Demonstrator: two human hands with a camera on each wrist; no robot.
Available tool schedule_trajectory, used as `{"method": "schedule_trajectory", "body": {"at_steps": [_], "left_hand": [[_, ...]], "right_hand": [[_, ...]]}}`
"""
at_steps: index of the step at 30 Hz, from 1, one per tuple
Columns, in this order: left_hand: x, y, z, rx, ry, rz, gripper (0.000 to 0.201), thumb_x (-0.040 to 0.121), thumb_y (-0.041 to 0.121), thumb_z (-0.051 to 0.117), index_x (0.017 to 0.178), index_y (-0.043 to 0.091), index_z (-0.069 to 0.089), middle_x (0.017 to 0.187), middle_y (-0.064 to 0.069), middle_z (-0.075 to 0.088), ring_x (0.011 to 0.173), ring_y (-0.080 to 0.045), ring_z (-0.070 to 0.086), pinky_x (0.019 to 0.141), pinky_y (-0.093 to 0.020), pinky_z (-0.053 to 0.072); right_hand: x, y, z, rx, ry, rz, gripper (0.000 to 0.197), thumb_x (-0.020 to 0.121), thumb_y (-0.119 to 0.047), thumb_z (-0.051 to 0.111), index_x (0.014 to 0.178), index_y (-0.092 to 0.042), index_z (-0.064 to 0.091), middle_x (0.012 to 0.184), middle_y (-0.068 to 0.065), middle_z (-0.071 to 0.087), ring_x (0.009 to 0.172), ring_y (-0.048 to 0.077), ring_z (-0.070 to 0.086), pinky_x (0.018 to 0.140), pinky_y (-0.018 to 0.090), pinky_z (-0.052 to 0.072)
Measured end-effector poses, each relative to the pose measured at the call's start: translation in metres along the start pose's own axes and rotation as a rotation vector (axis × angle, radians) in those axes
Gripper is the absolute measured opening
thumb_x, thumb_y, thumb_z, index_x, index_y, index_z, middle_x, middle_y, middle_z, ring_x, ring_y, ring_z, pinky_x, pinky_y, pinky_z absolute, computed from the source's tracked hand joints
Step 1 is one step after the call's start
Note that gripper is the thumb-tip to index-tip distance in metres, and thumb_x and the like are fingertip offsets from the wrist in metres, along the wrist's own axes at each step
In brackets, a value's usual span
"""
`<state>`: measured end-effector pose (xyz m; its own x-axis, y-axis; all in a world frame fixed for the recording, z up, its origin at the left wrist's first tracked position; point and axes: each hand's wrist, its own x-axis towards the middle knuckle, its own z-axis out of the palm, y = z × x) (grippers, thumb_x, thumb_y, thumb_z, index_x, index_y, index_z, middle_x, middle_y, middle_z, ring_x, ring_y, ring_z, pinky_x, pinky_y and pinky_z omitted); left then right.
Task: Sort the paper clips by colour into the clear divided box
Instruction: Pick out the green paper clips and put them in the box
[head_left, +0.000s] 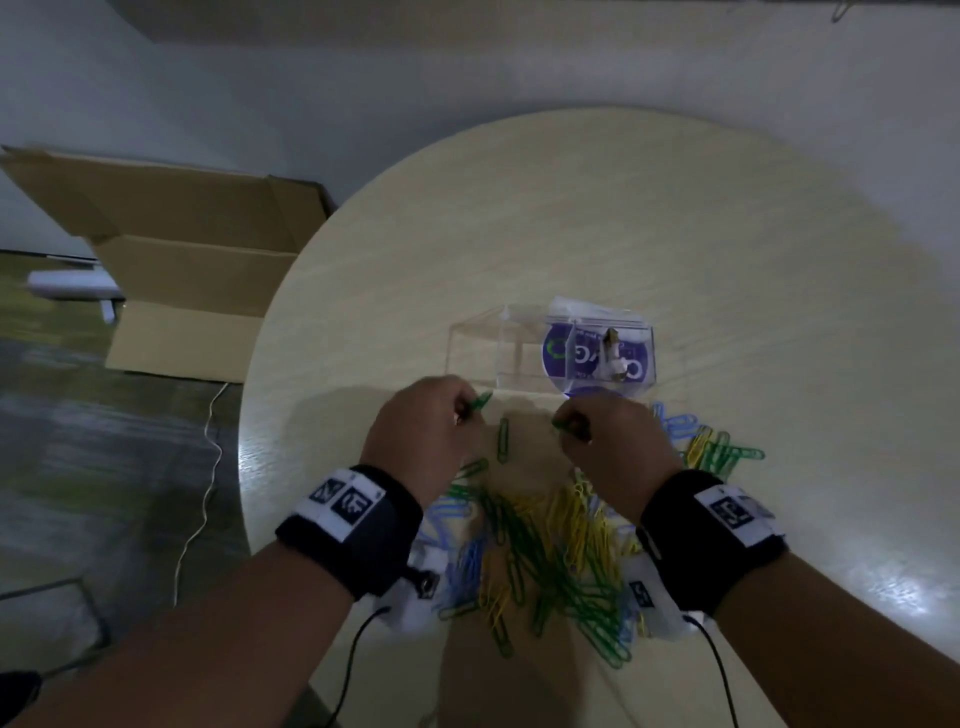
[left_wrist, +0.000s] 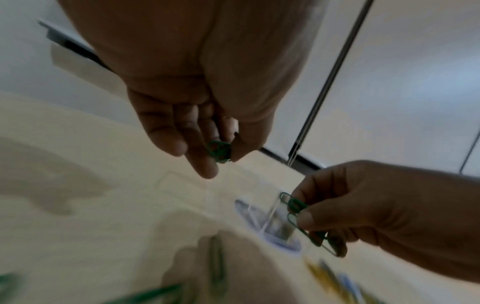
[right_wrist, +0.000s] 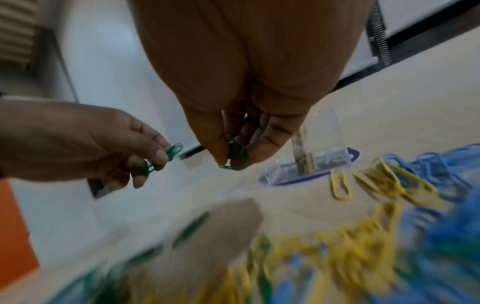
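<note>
A clear divided box (head_left: 501, 345) stands on the round table (head_left: 675, 234), just beyond both hands. My left hand (head_left: 441, 415) pinches green paper clips (left_wrist: 219, 151) between thumb and fingers, near the box's front left. My right hand (head_left: 597, 431) pinches other green clips (right_wrist: 235, 155) in front of the box's middle. A mixed pile of green, yellow and blue clips (head_left: 550, 551) lies on the table under my wrists. One loose green clip (head_left: 503, 439) lies between the hands.
A purple disc (head_left: 558, 353) and a small brownish object (head_left: 610, 353) sit at the box's right end. More blue, yellow and green clips (head_left: 711, 441) spread to the right. An open cardboard box (head_left: 182, 270) stands on the floor at left.
</note>
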<state>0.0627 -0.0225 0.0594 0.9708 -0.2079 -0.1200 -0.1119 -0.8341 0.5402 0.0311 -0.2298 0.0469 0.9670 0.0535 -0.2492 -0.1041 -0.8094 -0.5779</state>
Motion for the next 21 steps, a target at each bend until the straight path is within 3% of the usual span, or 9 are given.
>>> {"method": "schedule_trajectory", "body": {"at_steps": [2, 4, 7, 12, 16, 19, 21], "left_hand": [[0.02, 0.016, -0.004, -0.126, 0.029, -0.058, 0.008, 0.083, 0.022, 0.069, 0.09, 0.02, 0.07, 0.081, 0.006, 0.066, 0.071, -0.011, 0.059, 0.068, -0.021, 0.043], [0.037, 0.025, -0.002, -0.193, 0.03, -0.078, 0.01, 0.085, 0.02, 0.068, 0.094, 0.017, 0.071, 0.085, 0.002, 0.069, 0.073, -0.012, 0.062, 0.07, -0.023, 0.049], [0.053, 0.03, 0.007, -0.207, 0.031, -0.078, 0.018, 0.088, 0.02, 0.066, 0.103, 0.012, 0.072, 0.096, -0.005, 0.072, 0.08, -0.019, 0.068, 0.08, -0.034, 0.056], [0.053, 0.021, 0.018, -0.293, 0.058, -0.098, 0.026, 0.091, 0.025, 0.063, 0.113, 0.013, 0.068, 0.102, -0.002, 0.069, 0.075, -0.016, 0.069, 0.076, -0.037, 0.058], [0.028, 0.002, 0.01, -0.196, 0.121, -0.043, 0.014, 0.09, 0.025, 0.064, 0.102, 0.021, 0.069, 0.097, 0.003, 0.064, 0.079, -0.014, 0.063, 0.079, -0.029, 0.052], [-0.011, -0.026, 0.006, -0.035, 0.067, 0.01, 0.008, 0.086, 0.023, 0.064, 0.091, 0.024, 0.071, 0.086, 0.001, 0.062, 0.076, -0.019, 0.06, 0.075, -0.032, 0.049], [-0.045, -0.046, 0.012, 0.054, -0.006, 0.053, 0.013, 0.087, 0.023, 0.06, 0.095, 0.023, 0.071, 0.089, 0.0, 0.062, 0.081, -0.022, 0.06, 0.076, -0.036, 0.051]], "right_hand": [[0.01, -0.004, -0.014, 0.122, 0.139, 0.058, 0.01, 0.079, -0.017, 0.069, 0.089, -0.02, 0.07, 0.085, 0.001, 0.069, 0.081, 0.019, 0.065, 0.069, 0.026, 0.047], [0.025, -0.009, -0.025, 0.163, 0.219, 0.1, 0.011, 0.079, -0.018, 0.069, 0.09, -0.02, 0.071, 0.082, -0.002, 0.069, 0.082, 0.016, 0.065, 0.068, 0.021, 0.041], [0.047, -0.015, -0.03, 0.132, 0.214, 0.132, 0.014, 0.084, -0.016, 0.062, 0.097, -0.015, 0.07, 0.094, 0.003, 0.071, 0.088, 0.019, 0.064, 0.072, 0.021, 0.042], [0.051, -0.019, -0.028, 0.098, 0.196, 0.125, 0.017, 0.086, -0.015, 0.055, 0.088, -0.018, 0.072, 0.091, 0.006, 0.073, 0.085, 0.025, 0.064, 0.073, 0.031, 0.05], [0.025, -0.012, -0.024, 0.133, 0.265, 0.107, 0.014, 0.084, -0.018, 0.062, 0.092, -0.022, 0.072, 0.089, -0.002, 0.074, 0.086, 0.015, 0.067, 0.072, 0.02, 0.044], [-0.01, -0.006, -0.005, 0.122, 0.172, 0.007, 0.016, 0.087, -0.016, 0.063, 0.098, -0.022, 0.072, 0.095, 0.0, 0.073, 0.084, 0.016, 0.066, 0.078, 0.025, 0.048], [-0.035, 0.0, 0.015, -0.032, 0.017, -0.155, 0.024, 0.086, -0.015, 0.063, 0.109, -0.018, 0.069, 0.107, 0.005, 0.07, 0.096, 0.025, 0.063, 0.086, 0.033, 0.047]]}}
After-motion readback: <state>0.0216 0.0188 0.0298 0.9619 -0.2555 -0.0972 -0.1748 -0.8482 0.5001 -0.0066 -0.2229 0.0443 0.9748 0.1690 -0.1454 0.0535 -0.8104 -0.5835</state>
